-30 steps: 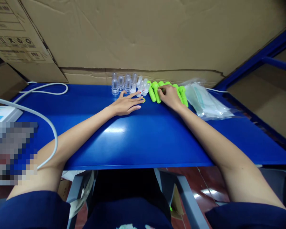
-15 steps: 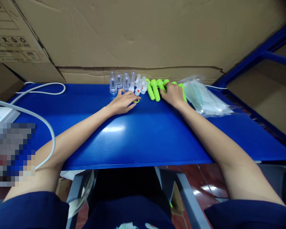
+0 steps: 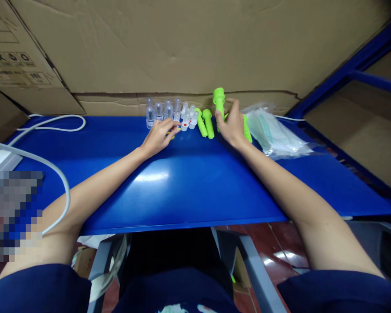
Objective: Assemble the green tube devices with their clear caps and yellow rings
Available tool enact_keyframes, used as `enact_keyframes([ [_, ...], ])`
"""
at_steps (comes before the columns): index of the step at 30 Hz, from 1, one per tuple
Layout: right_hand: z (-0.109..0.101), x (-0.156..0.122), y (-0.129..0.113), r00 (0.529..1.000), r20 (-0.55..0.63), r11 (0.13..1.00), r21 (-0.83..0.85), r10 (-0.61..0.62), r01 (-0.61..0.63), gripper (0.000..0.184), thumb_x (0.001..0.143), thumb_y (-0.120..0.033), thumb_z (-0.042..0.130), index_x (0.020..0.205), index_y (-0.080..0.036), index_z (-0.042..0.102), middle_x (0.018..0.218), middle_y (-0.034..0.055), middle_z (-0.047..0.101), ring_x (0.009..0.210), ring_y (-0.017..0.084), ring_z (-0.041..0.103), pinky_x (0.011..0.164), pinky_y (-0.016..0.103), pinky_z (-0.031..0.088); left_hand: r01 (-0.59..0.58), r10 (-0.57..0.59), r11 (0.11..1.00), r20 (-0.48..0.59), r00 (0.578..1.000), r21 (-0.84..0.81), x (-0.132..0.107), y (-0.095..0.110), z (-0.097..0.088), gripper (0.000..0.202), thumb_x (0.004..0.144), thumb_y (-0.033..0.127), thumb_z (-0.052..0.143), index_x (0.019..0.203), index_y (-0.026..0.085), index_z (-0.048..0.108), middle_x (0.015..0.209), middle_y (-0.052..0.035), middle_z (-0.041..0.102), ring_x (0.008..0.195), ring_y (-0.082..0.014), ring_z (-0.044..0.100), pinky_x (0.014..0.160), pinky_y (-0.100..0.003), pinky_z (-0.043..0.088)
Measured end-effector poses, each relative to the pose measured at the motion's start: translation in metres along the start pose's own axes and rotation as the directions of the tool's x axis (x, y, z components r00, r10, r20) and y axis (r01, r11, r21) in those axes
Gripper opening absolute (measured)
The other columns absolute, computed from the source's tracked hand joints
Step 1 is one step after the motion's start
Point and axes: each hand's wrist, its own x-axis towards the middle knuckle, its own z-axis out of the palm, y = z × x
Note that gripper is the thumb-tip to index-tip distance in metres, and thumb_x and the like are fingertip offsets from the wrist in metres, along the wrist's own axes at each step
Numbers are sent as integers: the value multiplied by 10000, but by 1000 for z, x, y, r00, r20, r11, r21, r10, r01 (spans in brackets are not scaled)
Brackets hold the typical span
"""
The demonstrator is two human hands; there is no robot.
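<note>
My right hand [image 3: 233,125] grips a lime-green plastic flashlight-shaped body [image 3: 218,98], raised upright with its wide head on top. More of these green bodies [image 3: 208,124] lie on the blue table to either side, some partly hidden behind the hand. My left hand [image 3: 159,135] is closed around a small yellow ring [image 3: 172,135], mostly covered by the fingers. Just behind that hand stand several clear bottle-shaped plastic pieces [image 3: 150,116]. To their right are smaller clear-tipped pieces with white bases [image 3: 184,125], some with a red dot.
A clear plastic bag [image 3: 276,132] with pale contents lies right of the green bodies. Cardboard [image 3: 172,48] walls the back of the blue table [image 3: 189,187]. At the left are a white cable [image 3: 60,174] and a white power strip [image 3: 3,161]. A blue metal frame [image 3: 374,82] stands at the right.
My right hand has lifted one green body from the row and tipped it upright. My left hand has drawn back leftward with the yellow ring, away from the white-based pieces.
</note>
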Motion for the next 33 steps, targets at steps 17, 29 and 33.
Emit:
enact_keyframes([
  [17,22,-52,-48,790,174,800,276,-587,534,546,982,-484,469,1404,-139,496,988,135,706,863,285,679,884,429,541,215,-267,958,-321,909,-189,2,-28,11,623,1021,716,274,1280,227,561,1154,-115,691,902,-167,741,766,-288,606],
  [29,17,-52,-51,808,240,836,274,-539,476,457,1003,-414,490,1389,-169,506,1039,151,717,951,313,720,871,443,559,105,-184,966,-343,921,-237,2,-14,7,488,1032,631,418,1122,197,621,1088,-95,708,975,-169,720,860,-295,601],
  [33,24,-51,-45,797,186,807,286,-575,516,476,1024,-455,473,1364,-121,494,991,156,712,907,309,733,816,439,582,13,-97,969,-333,938,-245,2,-14,8,459,994,617,531,1130,188,623,1092,-81,700,977,-168,716,824,-276,606],
])
